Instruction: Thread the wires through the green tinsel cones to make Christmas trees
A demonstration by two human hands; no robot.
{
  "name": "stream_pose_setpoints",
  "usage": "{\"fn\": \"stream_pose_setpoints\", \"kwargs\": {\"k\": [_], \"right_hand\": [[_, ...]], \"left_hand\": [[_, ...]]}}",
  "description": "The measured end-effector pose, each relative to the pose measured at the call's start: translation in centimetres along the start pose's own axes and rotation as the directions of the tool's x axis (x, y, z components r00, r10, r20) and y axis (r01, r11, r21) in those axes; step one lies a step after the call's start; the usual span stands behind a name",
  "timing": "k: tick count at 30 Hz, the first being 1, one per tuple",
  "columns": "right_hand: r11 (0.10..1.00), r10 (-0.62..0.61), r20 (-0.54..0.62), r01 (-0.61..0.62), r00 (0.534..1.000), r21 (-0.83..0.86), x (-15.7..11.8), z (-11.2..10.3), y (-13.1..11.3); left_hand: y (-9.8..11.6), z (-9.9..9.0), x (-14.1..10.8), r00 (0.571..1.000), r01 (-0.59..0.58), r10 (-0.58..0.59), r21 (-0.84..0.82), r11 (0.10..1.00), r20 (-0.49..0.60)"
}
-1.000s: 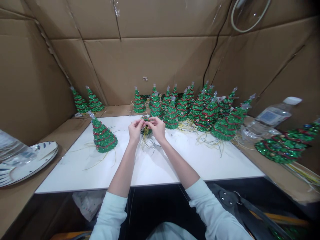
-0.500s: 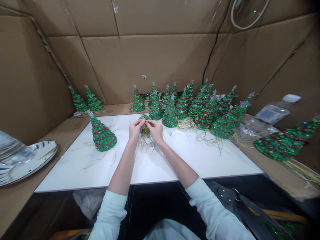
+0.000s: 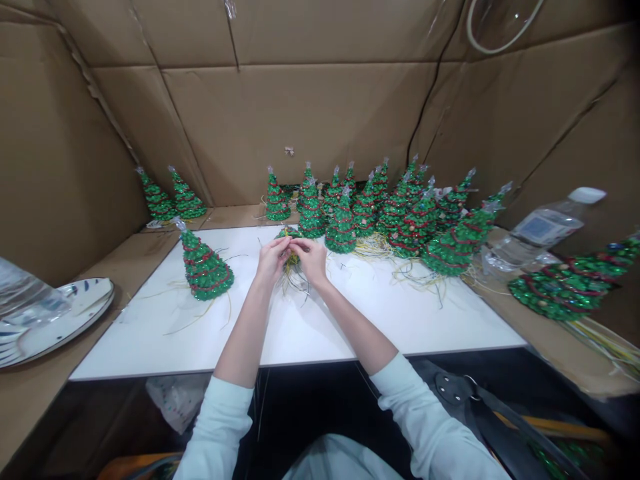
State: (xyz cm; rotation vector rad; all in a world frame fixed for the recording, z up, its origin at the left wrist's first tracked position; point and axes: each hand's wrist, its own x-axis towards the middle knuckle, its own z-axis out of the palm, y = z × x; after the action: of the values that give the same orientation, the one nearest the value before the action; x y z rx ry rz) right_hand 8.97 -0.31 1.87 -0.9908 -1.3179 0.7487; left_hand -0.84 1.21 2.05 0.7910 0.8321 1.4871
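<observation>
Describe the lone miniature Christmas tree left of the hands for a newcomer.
Find the white board. On its left half, left of the left hand, stands a miniature Christmas tree with red garland. Unlike the tree pair behind and tree cluster right, it stands alone.

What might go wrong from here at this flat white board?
The left hand and right hand pinch close together at thin yellow strands, which could tangle. A glittery green cone-shaped tree with red bands sits to their left and might get bumped.
</observation>
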Motion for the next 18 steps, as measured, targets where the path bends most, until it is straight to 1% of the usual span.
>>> {"fn": "stream_pose_setpoints", "kwargs": {"k": [2,4,6,7,9,12,15,17,18], "right_hand": [[0.999,-0.016,-0.003,0.016,1.0,-0.029,0.1,-0.1,-0.1],[0.998,-0.029,-0.03,0.028,0.999,-0.053,0.4,-0.4,-0.2],[0.999,-0.029,-0.051,0.027,0.998,-0.042,1.0,-0.9,-0.1],[1.0,-0.021,-0.041,0.02,0.999,-0.022,1.3,-1.2,0.0],[0.999,0.01,0.032,-0.011,0.999,0.039,1.9,-1.7,0.3],[0.986,0.092,0.151,-0.112,0.984,0.125,2.3,-2.0,0.8],[0.962,0.184,0.17,-0.213,0.968,0.172,2.3,-2.1,1.0],[0.957,0.203,0.167,-0.232,0.965,0.176,2.2,-2.1,1.0],[0.961,0.189,0.165,-0.217,0.968,0.169,2.2,-2.1,1.0]], "left_hand": [[0.0,-0.1,0.1,1.0,0.006,-0.006,0.003,1.0,-0.004],[0.0,-0.2,0.2,1.0,0.004,-0.004,0.028,1.0,-0.01],[0.0,-0.2,0.3,1.0,-0.007,0.005,0.084,0.996,0.018],[0.1,-0.1,0.2,0.999,-0.009,0.004,0.115,0.993,0.047],[0.2,0.0,0.1,0.993,-0.005,-0.013,0.151,0.988,0.116],[0.2,0.0,-0.1,0.983,-0.001,-0.028,0.157,0.988,0.182],[0.2,-0.2,-0.2,0.98,-0.022,-0.014,0.176,0.984,0.201],[0.3,-0.3,-0.3,0.981,-0.022,-0.016,0.19,0.982,0.194],[0.3,-0.3,-0.3,0.982,-0.017,-0.021,0.196,0.981,0.188]]}}
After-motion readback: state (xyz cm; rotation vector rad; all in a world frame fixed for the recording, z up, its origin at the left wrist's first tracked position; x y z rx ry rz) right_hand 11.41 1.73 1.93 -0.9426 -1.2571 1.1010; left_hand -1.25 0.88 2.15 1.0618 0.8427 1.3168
